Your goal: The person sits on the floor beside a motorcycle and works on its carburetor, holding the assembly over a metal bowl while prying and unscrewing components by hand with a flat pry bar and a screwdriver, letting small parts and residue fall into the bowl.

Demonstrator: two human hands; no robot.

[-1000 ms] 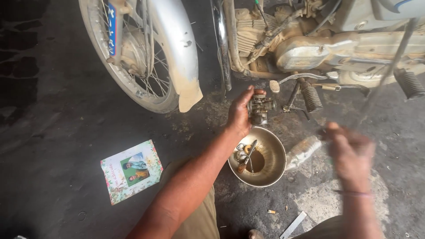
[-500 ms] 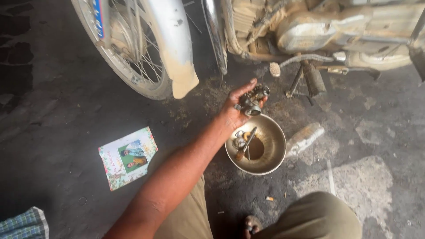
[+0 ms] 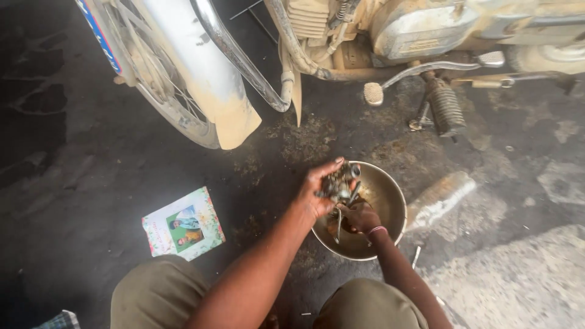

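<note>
Floor [image 3: 73, 183]: dark, oil-stained concrete, blackest at the left, with damp patches near the upper left corner; paler, rougher grey at the lower right.
Motorcycle [image 3: 426, 30]: dusty, parked across the top edge; front wheel [image 3: 152, 91] with mudguard [image 3: 201, 79] at upper left, engine and kick lever toward upper right.
Printed card [image 3: 183, 224]: lying flat, lower left of centre.
Plastic bottle [image 3: 440, 200]: lying on its side, right of centre.
Light: daylight, brighter at right.

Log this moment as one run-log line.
left hand: holds grimy metal engine part | right hand: inside metal bowl, grip unclear | plastic bottle lying beside bowl | motorcycle behind
</note>
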